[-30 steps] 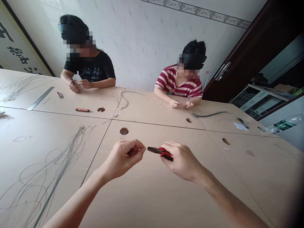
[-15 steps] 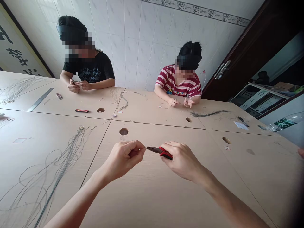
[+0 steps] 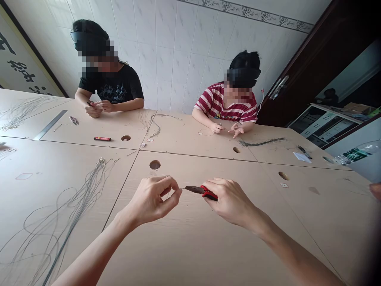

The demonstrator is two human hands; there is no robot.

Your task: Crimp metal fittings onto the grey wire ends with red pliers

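— Right hand [image 3: 230, 202] wrapped round the red-handled pliers [image 3: 205, 192], their nose pointing at the left hand [image 3: 151, 199] above the worktop [image 3: 190, 250]!
— And the left?
— Thumb and forefinger nearly meeting; whether they grip that thin sliver [image 3: 183, 188] at the pliers' tip, I can't tell.
— Then steady both hands, line up the nose, squeeze gently!
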